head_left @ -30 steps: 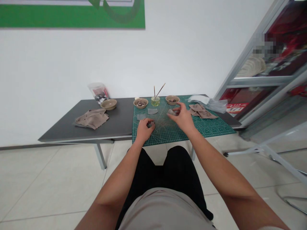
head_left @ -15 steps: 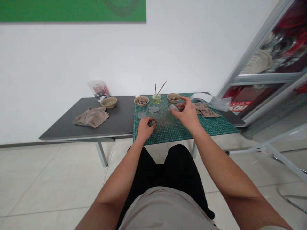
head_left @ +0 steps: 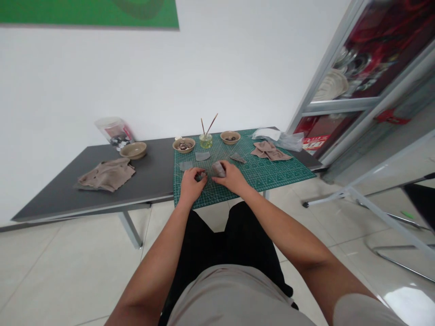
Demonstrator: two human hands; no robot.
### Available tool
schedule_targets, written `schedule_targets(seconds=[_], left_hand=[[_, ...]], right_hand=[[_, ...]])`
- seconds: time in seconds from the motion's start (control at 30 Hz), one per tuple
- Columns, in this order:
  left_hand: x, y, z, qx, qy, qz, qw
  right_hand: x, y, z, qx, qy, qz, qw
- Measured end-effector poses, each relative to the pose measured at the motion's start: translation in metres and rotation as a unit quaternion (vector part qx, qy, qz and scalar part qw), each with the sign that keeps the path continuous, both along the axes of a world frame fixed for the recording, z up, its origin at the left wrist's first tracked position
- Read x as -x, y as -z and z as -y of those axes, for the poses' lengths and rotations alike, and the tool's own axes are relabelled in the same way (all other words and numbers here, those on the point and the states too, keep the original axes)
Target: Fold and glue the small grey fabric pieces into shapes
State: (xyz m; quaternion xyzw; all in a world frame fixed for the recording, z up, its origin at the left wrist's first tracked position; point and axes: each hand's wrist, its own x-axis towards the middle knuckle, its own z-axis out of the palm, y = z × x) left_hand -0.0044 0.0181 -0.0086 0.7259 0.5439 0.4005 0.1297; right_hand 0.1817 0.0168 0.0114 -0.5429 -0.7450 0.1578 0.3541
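Note:
My left hand [head_left: 192, 183] rests low over the green cutting mat [head_left: 265, 174], fingers curled round a small dark piece [head_left: 200, 176], mostly hidden, that looks like a stone or shell. Close to its right, my right hand [head_left: 233, 177] pinches a bent grey sheet [head_left: 218, 169] resembling sandpaper between thumb and fingers. Two flat grey squares, one nearer [head_left: 186, 166] and one farther [head_left: 203, 156], lie beyond the left hand. A darker folded grey piece [head_left: 238, 158] lies past the right hand.
Along the mat's back stand a bowl of small pieces [head_left: 184, 145], a glass with brushes [head_left: 205, 141] and a second bowl [head_left: 230, 137]. A brown cloth [head_left: 270, 151] and plastic bag [head_left: 292, 141] lie right. Left are another cloth [head_left: 107, 175], a bowl [head_left: 133, 151] and a tub [head_left: 113, 131].
My right hand has come left and nearer with the grey sheet, beside my left hand. The darker folded piece now shows where the right hand was. The view has turned slightly right.

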Motion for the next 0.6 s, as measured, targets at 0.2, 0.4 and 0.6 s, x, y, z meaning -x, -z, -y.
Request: schedule_targets(seconds=[0.2,0.4,0.6], left_hand=[[0.000,-0.001,0.000,0.004,-0.001,-0.004,1.000],[-0.001,-0.002,0.001,0.009,-0.003,-0.010,1.000],[0.000,-0.001,0.000,0.005,-0.001,-0.013,1.000]], right_hand=[[0.001,0.014,0.000,0.014,0.065,0.028,0.997],[-0.021,0.002,-0.025,-0.039,0.111,0.032,0.992],[-0.034,0.006,-0.063,-0.051,0.070,0.191,0.978]])
